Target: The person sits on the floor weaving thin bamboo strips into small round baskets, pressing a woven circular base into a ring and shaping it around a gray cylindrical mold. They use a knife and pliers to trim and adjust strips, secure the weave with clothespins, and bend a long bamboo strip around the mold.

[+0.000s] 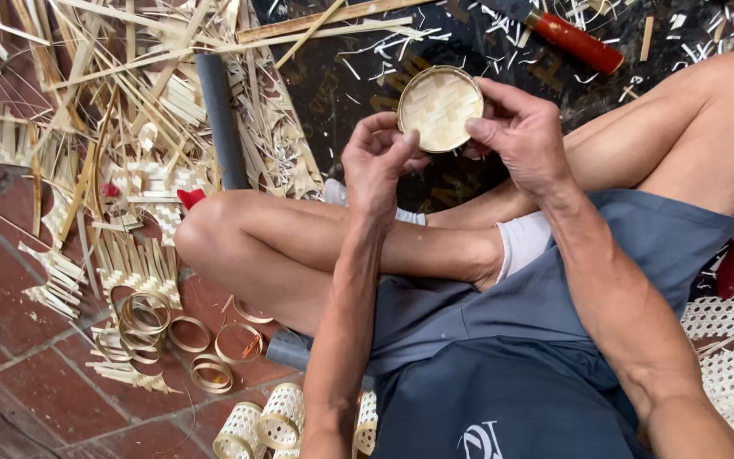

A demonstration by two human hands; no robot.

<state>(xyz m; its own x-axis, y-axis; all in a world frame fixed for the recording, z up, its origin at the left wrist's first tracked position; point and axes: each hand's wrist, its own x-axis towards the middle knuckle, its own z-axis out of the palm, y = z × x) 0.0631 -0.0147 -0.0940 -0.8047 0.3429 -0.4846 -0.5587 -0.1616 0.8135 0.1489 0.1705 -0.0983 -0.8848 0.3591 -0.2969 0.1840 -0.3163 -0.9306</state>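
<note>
A person sits cross-legged on a brick floor (19,374), both hands raised around a small round woven bamboo lid (439,108) held just above the knees, at about 12 o'clock in the view. The left hand (375,161) closes on the disc's lower-left edge, thumb tip pressed to the rim; the right hand (520,132) pinches the right edge between thumb and fingers. Neither hand is spread wide; both are curled snugly on the piece.

The disc looks close to finished, as far as can be judged: its flat face is fully woven in a tight herringbone pattern and a hoop already rings it. What remains seems to be seating or trimming the rim, though the join between weave and hoop is too small to make out.

At 10 o'clock lies a heap of bamboo strips (112,93) and offcuts, with a grey tube (218,119) running through it. At 8 o'clock sit loose bamboo rings (172,336), and at 6 to 7 o'clock several open-weave cylinders (261,421), cut off by the frame's lower edge. A red-handled tool (575,41) rests at 1 o'clock on a dark mat (358,76); its working end is out of view. Pale lattice weave (728,340) shows at 4 o'clock, partly hidden by the right forearm. The lid's underside and the fingers behind it cannot be seen.
</note>
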